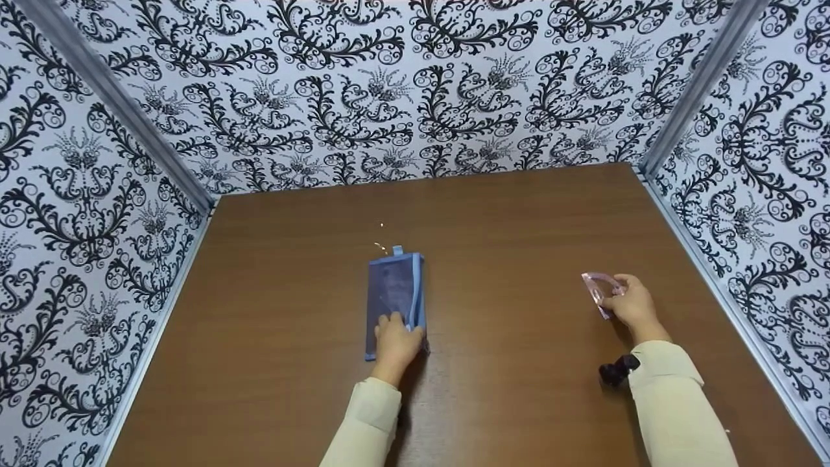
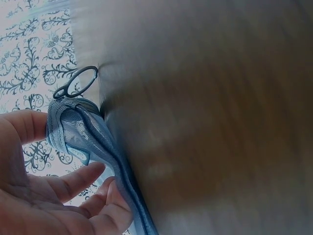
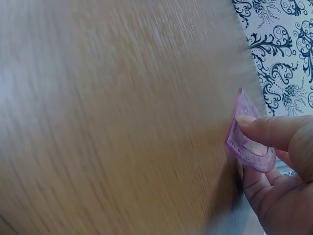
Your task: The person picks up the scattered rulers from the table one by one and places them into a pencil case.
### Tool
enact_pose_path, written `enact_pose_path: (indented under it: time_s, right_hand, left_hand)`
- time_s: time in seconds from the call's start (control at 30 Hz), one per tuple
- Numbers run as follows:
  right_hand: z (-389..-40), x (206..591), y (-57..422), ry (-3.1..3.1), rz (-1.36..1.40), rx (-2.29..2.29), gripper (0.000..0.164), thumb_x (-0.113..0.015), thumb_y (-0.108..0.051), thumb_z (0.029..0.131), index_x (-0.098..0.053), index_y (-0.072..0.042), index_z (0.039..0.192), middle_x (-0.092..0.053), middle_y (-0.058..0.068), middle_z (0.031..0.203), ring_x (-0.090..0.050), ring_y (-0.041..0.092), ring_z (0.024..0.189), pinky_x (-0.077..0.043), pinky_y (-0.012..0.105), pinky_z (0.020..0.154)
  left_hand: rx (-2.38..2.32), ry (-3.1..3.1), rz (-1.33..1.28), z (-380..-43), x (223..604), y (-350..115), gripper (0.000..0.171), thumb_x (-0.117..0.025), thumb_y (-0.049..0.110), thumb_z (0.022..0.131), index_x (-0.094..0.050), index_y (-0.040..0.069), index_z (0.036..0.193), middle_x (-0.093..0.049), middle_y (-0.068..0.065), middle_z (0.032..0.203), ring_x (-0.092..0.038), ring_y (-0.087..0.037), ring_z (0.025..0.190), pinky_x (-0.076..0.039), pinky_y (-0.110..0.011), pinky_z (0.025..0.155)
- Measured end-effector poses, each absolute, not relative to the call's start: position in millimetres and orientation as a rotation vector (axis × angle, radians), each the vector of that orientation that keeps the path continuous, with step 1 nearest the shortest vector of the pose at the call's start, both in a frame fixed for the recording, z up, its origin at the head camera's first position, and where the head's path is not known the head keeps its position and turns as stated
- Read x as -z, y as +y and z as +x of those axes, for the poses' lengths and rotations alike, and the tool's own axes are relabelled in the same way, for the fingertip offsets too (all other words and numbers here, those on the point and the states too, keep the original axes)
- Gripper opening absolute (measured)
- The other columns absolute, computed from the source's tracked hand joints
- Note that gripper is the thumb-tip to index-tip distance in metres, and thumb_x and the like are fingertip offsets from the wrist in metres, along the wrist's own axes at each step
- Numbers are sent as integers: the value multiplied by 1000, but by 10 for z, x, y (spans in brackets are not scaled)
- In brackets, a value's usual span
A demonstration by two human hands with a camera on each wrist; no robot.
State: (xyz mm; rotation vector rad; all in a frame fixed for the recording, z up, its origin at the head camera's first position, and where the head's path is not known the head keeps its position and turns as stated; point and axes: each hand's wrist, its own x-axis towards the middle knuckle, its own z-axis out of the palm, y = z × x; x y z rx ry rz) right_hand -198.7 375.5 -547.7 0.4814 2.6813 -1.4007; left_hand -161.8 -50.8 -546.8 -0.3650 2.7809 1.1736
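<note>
A blue zip pouch [image 1: 392, 282] with a dark see-through face lies flat on the table. My left hand [image 1: 397, 340] is on its near end, thumb at the zip edge and fingers over the face. The left wrist view shows the pouch [image 2: 80, 125] bunched between the thumb and the curled fingers of my left hand [image 2: 54, 191]. A dark ring [image 2: 80, 81] stands out from the pouch's end. Off to the right, my right hand [image 1: 634, 305] pinches a clear pink protractor [image 1: 591, 285]. In the right wrist view the protractor [image 3: 237, 142] is tilted, held between thumb and fingers.
The brown wooden table [image 1: 292, 279] is bounded by patterned walls [image 1: 350, 97] at the back and both sides. Grey metal strips [image 1: 726, 272] run along its side edges. A black device [image 1: 619, 371] is on my right wrist.
</note>
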Motion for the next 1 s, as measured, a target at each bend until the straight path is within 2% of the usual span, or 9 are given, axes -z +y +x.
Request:
enact_pose_path:
  time_s: [0.07, 0.17, 0.3, 0.47, 0.7, 1.0]
  right_hand:
    - [-1986, 5481, 3752, 2678, 488, 1409, 68, -66, 0, 83, -29, 13, 139, -46, 39, 127, -48, 44, 115, -48, 38, 86]
    - [-1984, 5492, 3752, 2678, 490, 1430, 68, -66, 3, 82, -29, 13, 139, -50, 37, 121, -52, 39, 107, -49, 22, 70]
    - [-1974, 5487, 3743, 2695, 478, 1427, 68, -67, 3, 82, -30, 14, 138, -53, 34, 114, -55, 35, 99, -46, 16, 62]
    - [-1960, 5478, 3733, 2734, 469, 1360, 67, -67, 0, 84, -31, 13, 138, -54, 33, 112, -54, 37, 101, -47, 20, 65]
    - [-1965, 5501, 3726, 2830, 433, 1261, 67, -70, -3, 82, -33, 14, 136, -57, 34, 107, -53, 44, 102, -48, 43, 82]
    - [-1967, 5494, 3704, 2866, 438, 1233, 63, -68, -2, 83, -35, 13, 135, -60, 34, 105, -56, 45, 101, -47, 48, 85]
  left_hand:
    - [-1177, 2779, -365, -1625, 5472, -508, 54, -65, 23, 83, -53, -5, 128, -46, -25, 129, -42, -42, 120, -42, -51, 95]
    - [-1181, 2777, -361, -1626, 5471, -507, 55, -65, 24, 84, -52, -5, 129, -45, -25, 130, -41, -42, 121, -42, -52, 95]
    - [-1186, 2781, -362, -1619, 5464, -507, 55, -66, 24, 84, -52, -5, 129, -45, -26, 130, -41, -43, 122, -41, -52, 96]
    - [-1195, 2792, -356, -1614, 5468, -516, 55, -66, 23, 82, -53, -6, 127, -46, -26, 127, -42, -43, 119, -42, -53, 94]
    - [-1206, 2781, -353, -1604, 5463, -520, 55, -66, 23, 83, -53, -7, 127, -45, -27, 130, -41, -44, 121, -42, -53, 95]
    - [-1212, 2801, -336, -1614, 5471, -525, 56, -66, 23, 82, -53, -7, 127, -47, -27, 127, -43, -44, 118, -43, -53, 93]
